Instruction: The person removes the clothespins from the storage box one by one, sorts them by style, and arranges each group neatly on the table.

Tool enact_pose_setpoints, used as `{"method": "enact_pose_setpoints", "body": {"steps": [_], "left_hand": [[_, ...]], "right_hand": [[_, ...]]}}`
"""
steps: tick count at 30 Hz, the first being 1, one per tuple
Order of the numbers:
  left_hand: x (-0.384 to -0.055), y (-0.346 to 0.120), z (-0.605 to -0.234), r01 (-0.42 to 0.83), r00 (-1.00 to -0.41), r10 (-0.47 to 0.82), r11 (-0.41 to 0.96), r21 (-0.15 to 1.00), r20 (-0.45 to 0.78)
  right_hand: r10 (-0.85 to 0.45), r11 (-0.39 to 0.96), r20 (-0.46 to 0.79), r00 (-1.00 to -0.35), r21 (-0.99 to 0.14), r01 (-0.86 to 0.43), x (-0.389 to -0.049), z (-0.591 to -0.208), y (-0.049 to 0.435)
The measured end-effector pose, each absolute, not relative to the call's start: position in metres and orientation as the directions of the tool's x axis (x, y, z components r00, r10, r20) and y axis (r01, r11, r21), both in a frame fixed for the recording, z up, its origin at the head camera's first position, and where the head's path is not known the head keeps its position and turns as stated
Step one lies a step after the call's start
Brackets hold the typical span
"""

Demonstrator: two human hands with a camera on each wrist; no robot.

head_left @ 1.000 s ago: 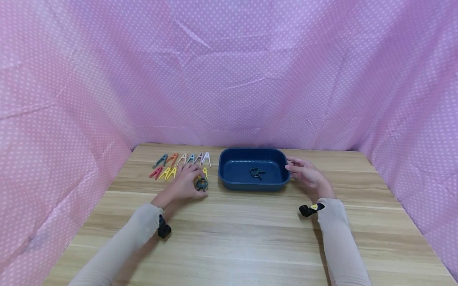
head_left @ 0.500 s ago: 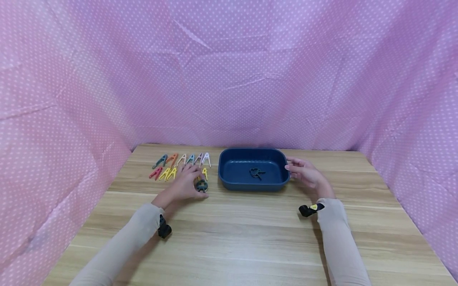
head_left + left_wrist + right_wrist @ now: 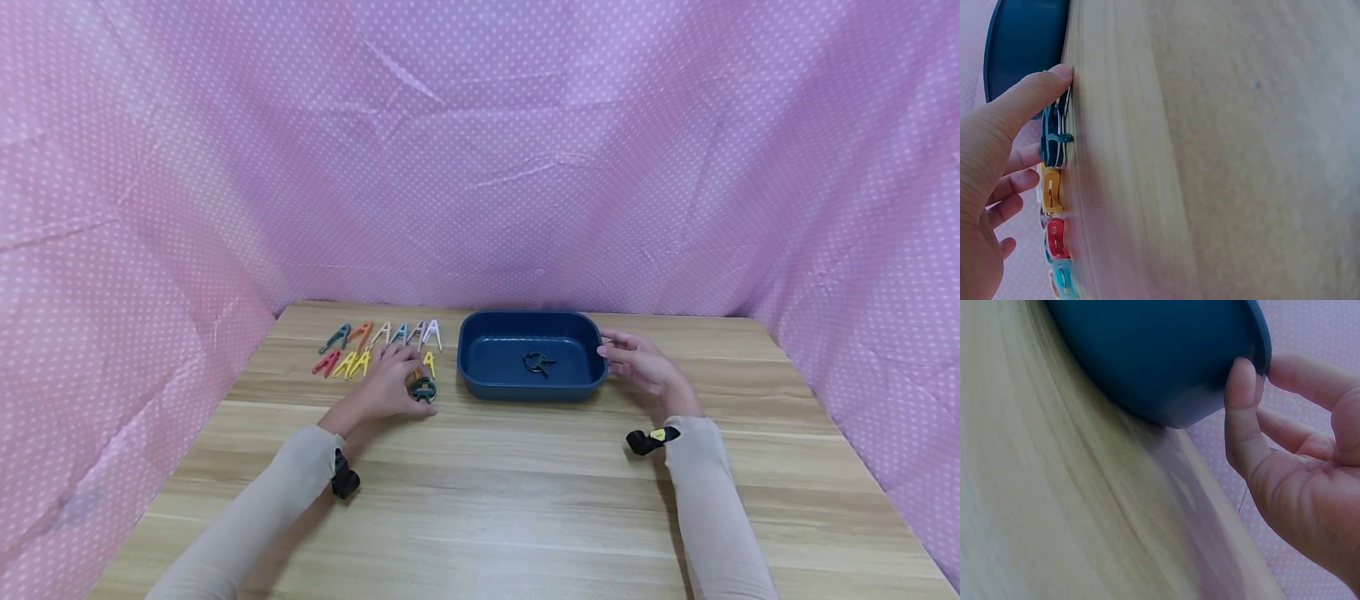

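My left hand [image 3: 386, 386] reaches over the left part of the table and pinches a dark green clip [image 3: 423, 390] between thumb and fingers. In the left wrist view the thumb lies against one end of that clip [image 3: 1054, 140], which is low on the tabletop. Another dark green clip [image 3: 537, 362] lies inside a dark blue rectangular basin [image 3: 525, 392]. At the basin's right end, my right hand [image 3: 637, 360] grips the wall, with the thumb at the near corner and the fingers behind, as the right wrist view shows.
Behind the left hand lie two rows of coloured clips, among them orange [image 3: 362, 334], red [image 3: 327, 363], yellow [image 3: 347, 365] and white [image 3: 432, 333] ones. The hand partly covers the front row. A pink dotted cloth [image 3: 480, 167] hangs around the wooden table [image 3: 510, 500].
The dark green clip at my left hand has turned and shifted slightly toward the near side. The right hand and the basin have stayed in place.
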State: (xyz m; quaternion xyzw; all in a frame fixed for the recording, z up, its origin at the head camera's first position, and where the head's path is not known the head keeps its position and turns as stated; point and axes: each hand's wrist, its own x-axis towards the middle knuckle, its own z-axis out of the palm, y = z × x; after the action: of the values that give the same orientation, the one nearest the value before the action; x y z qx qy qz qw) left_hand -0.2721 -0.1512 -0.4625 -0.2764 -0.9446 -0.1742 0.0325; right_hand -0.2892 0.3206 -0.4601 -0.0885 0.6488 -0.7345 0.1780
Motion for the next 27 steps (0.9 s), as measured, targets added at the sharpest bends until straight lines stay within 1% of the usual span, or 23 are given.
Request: {"method": "enact_pose_setpoints", "body": {"steps": [10, 21, 27], "left_hand": [[-0.2717, -0.1513, -0.4625, 0.520, -0.852, 0.503, 0.784, 0.340, 0.142], [-0.2726, -0.1514, -0.4631, 0.509, -0.858, 0.498, 0.787, 0.348, 0.129], [-0.2728, -0.1510, -0.4634, 0.514, -0.855, 0.498, 0.785, 0.345, 0.141]], "right_hand": [[-0.373, -0.048, -0.108, -0.922, -0.990, 0.135, -0.2891, -0.4606, 0.3211], [-0.370, -0.073, -0.099, -0.924, -0.988, 0.135, -0.2885, -0.4595, 0.3193], [-0.365, -0.060, -0.107, -0.925, -0.989, 0.138, -0.2881, -0.4592, 0.3203]]}}
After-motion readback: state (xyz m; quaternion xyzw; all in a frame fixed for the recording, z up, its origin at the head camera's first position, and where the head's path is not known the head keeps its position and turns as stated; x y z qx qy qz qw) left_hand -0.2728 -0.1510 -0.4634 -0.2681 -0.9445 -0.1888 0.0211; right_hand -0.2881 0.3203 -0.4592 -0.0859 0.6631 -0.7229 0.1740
